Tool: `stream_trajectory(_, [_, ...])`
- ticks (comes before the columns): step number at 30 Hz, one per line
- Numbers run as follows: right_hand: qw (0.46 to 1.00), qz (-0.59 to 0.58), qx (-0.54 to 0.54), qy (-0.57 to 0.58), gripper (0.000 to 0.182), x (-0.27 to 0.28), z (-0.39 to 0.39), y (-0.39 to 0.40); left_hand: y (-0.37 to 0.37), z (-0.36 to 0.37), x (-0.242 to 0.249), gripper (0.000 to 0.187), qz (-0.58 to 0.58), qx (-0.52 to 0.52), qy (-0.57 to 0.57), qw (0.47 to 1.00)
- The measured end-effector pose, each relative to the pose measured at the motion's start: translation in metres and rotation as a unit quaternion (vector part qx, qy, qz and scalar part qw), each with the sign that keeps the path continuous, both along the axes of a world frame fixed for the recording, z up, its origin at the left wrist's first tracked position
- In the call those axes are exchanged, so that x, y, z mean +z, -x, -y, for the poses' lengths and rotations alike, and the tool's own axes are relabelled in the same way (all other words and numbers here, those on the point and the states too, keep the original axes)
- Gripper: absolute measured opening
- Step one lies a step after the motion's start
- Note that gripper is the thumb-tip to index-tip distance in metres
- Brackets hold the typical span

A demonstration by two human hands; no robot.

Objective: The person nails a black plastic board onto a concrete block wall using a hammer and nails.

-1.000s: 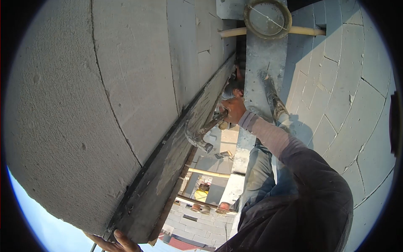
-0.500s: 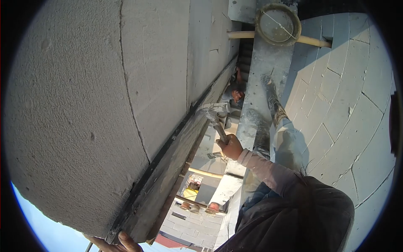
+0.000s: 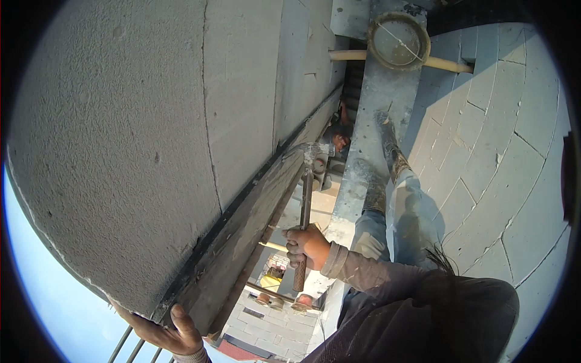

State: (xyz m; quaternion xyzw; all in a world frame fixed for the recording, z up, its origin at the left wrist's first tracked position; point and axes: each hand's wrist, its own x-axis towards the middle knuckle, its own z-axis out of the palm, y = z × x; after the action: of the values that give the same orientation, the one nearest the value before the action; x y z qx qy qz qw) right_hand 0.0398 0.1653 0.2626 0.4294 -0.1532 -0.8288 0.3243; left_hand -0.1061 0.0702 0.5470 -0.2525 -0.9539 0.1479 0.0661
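My right hand [image 3: 310,245] is closed round the handle of a claw hammer [image 3: 307,193]. The hammer's head [image 3: 311,149] is at the top, overlapping the edge of a long board [image 3: 242,233] in this view. That board runs diagonally along a grey plastered wall [image 3: 127,145], with a dark strip on its upper edge. At the lower left, my left hand [image 3: 172,333] grips the board's near end, thumb on the board's face and fingers at the wall's corner, partly hidden.
My boots [image 3: 376,193] stand on a narrow, mortar-spattered plank [image 3: 387,91]. A round bucket [image 3: 399,41] is ahead on it, near a wooden pole [image 3: 448,64]. A block wall [image 3: 490,163] rises at right. Another person [image 3: 340,139] is below, beyond the board. A drop opens beneath.
My right hand has moved down and left in view; the hammer now points straighter up with more of its handle showing. My left hand shows more, still at the board's end. The view has shifted slightly.
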Motion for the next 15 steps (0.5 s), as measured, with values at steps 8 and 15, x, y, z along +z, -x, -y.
stream_trajectory(8, [0.984, -0.090, -0.027, 0.152, 0.032, -0.003, -0.071, -0.026, 0.019, -0.014, -0.012, 0.101, 0.005, -0.140, -0.075, 0.987])
stream_trajectory(15, [0.914, -0.156, 0.202, -0.317, 0.017, 0.008, -0.127, -0.027, 0.010, -0.038, 0.005, 0.100, 0.002, -0.097, -0.084, 0.992])
